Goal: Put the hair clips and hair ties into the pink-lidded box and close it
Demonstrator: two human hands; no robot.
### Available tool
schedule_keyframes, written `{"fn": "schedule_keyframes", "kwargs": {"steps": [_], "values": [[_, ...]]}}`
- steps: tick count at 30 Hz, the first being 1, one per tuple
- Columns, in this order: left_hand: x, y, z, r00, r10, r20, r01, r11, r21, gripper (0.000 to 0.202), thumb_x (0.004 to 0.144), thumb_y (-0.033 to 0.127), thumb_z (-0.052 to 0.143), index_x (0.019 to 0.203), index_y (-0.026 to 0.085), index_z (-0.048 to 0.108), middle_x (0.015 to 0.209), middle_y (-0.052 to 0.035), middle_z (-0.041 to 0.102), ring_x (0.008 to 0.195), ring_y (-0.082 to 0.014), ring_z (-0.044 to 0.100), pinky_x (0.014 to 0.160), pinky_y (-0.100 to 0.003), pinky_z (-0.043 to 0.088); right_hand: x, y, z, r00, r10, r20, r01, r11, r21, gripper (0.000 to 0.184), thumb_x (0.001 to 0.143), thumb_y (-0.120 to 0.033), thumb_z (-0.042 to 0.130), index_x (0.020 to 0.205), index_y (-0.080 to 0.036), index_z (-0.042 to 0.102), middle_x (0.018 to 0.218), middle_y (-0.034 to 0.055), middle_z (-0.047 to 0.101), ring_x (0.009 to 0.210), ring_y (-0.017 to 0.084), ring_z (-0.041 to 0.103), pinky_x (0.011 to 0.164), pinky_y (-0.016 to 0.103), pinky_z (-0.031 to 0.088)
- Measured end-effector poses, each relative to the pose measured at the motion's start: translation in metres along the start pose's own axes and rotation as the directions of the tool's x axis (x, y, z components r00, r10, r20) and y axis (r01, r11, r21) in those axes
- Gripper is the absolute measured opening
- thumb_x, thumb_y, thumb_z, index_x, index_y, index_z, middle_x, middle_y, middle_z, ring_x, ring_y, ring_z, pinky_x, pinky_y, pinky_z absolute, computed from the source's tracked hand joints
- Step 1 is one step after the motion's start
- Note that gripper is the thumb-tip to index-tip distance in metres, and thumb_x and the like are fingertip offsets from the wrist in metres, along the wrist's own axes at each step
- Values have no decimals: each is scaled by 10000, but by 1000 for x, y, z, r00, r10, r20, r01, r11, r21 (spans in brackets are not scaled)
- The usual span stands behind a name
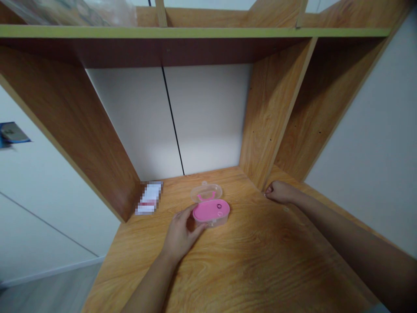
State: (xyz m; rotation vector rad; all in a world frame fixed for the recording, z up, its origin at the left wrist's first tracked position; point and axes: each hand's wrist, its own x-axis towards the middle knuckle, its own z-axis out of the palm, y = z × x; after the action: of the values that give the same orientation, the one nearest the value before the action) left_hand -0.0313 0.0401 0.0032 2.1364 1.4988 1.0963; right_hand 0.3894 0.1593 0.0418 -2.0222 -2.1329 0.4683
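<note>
A small oval clear plastic box with a pink inner tray sits on the desk, its clear lid tipped back and a pink handle on it. My left hand grips the box's left end between thumb and fingers. On the pink surface lie a thin black ring and a pale pink ring. Over at the foot of the upright divider, my right hand has its fingers pinched together at the desk surface. A tiny pale bit shows at the fingertips, too small to name. Near that wrist rests a pale ring.
The wooden desk runs beneath shelving with a wooden divider and a left side panel. A blurred white packet lies at the back left. Overhead, a plastic bag sits on the shelf.
</note>
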Motion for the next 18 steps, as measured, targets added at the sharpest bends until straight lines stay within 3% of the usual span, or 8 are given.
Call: {"fn": "schedule_keyframes", "kwargs": {"steps": [6,10,15,18], "values": [[0,-1,1,1000,9,-22,-9,1000,3,589,811,408,750,1341,229,567,1268,-118,686,1150,-289,651,1030,-475,498,-6,-3,4,989,-60,135,59,998,12,325,724,-393,592,488,-198,484,479,-17,447,498,131,443,523,272,303],[0,0,1,1000,6,-13,-6,1000,6,595,810,421,748,1346,234,567,1265,-115,690,1154,-290,653,1034,-476,495,-16,-20,3,974,-118,192,108,992,61,368,745,-470,591,529,-197,471,501,-32,430,489,112,394,498,260,279],[0,0,0,1000,3,-2,-3,1000,14,598,822,423,741,1352,222,554,1280,-122,681,1161,-290,646,1033,-474,492,-29,-71,-5,931,-284,230,244,952,185,365,802,-466,548,572,-198,456,504,-54,379,476,95,320,467,249,226],[0,0,0,1000,2,-5,-2,1000,18,602,821,435,742,1352,225,553,1291,-120,676,1163,-292,644,1030,-474,493,-35,-113,-8,917,-341,206,293,927,232,298,807,-418,555,627,-182,542,527,-46,459,487,100,379,472,235,252]]}}
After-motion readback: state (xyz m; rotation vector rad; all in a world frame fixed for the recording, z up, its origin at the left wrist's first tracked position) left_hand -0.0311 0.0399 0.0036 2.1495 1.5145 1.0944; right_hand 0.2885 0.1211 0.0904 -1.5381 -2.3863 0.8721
